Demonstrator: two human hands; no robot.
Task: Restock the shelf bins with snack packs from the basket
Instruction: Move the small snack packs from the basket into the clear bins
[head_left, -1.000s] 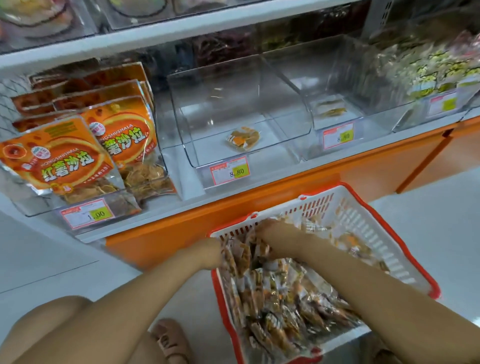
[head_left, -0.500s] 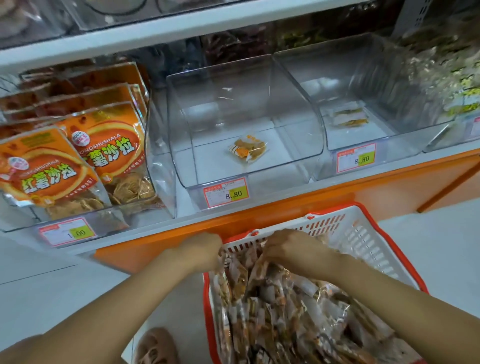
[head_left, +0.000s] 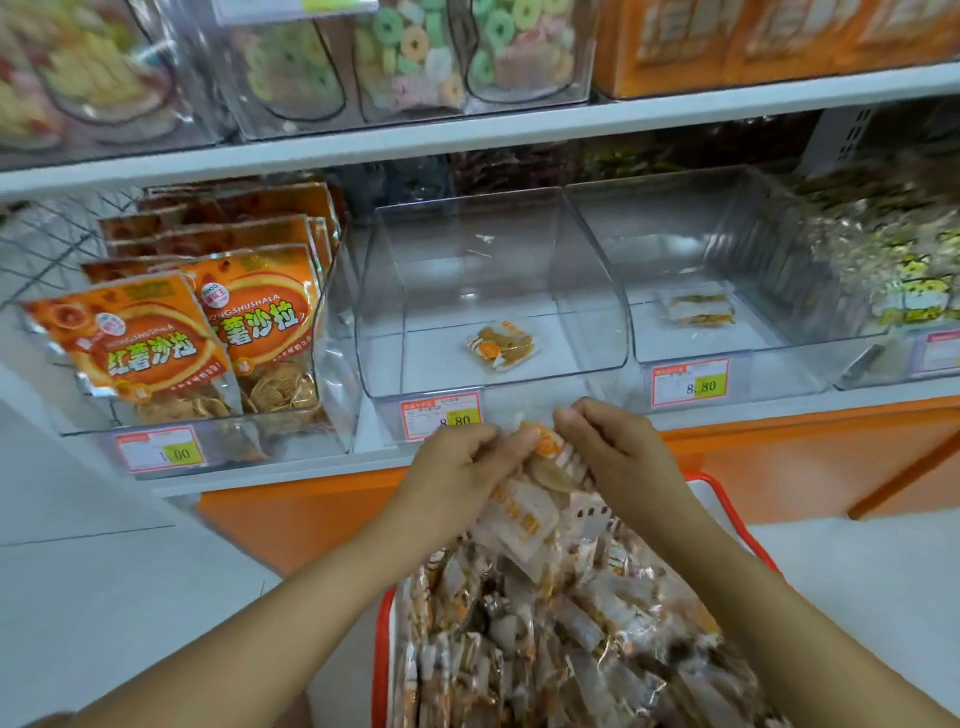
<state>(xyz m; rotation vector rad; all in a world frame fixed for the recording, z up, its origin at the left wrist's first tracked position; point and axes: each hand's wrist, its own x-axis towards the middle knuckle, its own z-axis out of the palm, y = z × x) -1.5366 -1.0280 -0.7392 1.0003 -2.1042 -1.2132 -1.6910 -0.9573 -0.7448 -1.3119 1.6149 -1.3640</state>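
hands: left hand (head_left: 457, 462), right hand (head_left: 613, 452) both pinch neck of 1 clear bag (head_left: 540, 514) of snack packs above basket (head_left: 381, 654) | centre bin (head_left: 467, 249): 1 pack (head_left: 500, 345) | right bin (head_left: 675, 218): 1 pack (head_left: 698, 309) | 2 price tags (head_left: 691, 382): "8.80"

A pale floor (head_left: 130, 582) is spreading out below the grip on the left and on the right. A thin dark line (head_left: 88, 536) is running across it, far left of the grip. An orange base panel (head_left: 810, 457) is standing just behind the grip, under a white shelf edge (head_left: 234, 478). High above the grip a long white shelf board (head_left: 519, 137) is stretching from side to side. Up and far to the left a wire rack (head_left: 47, 244) is showing. Soft, even light is falling everywhere.
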